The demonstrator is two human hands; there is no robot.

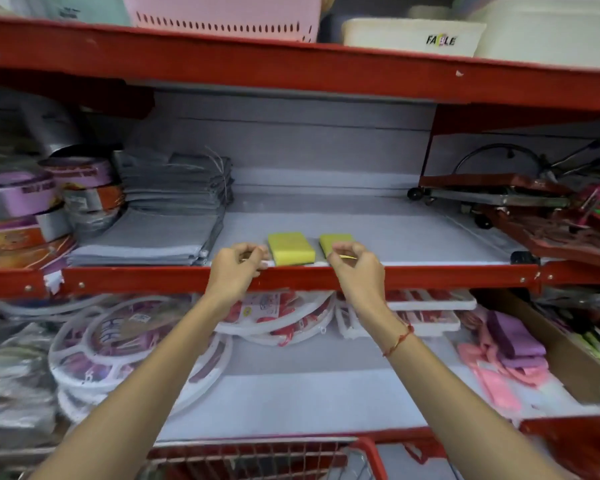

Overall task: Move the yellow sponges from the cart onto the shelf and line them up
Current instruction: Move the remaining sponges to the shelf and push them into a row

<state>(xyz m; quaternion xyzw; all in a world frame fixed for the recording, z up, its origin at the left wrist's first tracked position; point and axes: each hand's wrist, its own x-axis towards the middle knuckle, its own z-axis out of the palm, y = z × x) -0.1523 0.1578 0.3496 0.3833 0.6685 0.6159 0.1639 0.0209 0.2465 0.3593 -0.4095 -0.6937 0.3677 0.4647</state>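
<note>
Two yellow sponges lie side by side near the front of the grey middle shelf (413,237), with a small gap between them. The left sponge (291,248) is fully visible. My right hand (355,271) covers the front right corner of the right sponge (331,241), fingers curled at its edge; whether they grip it is unclear. My left hand (238,270) hovers just left of the left sponge, fingers loosely curled and holding nothing. The red wire cart (257,457) shows at the bottom edge; its contents are hidden.
Folded grey cloths (167,216) are stacked left of the sponges, with tape rolls (32,209) beyond. Red-framed wheeled trolleys (506,202) lie at the right. The red shelf lip (291,277) runs under my hands. Round packaged hangers (136,344) fill the lower shelf.
</note>
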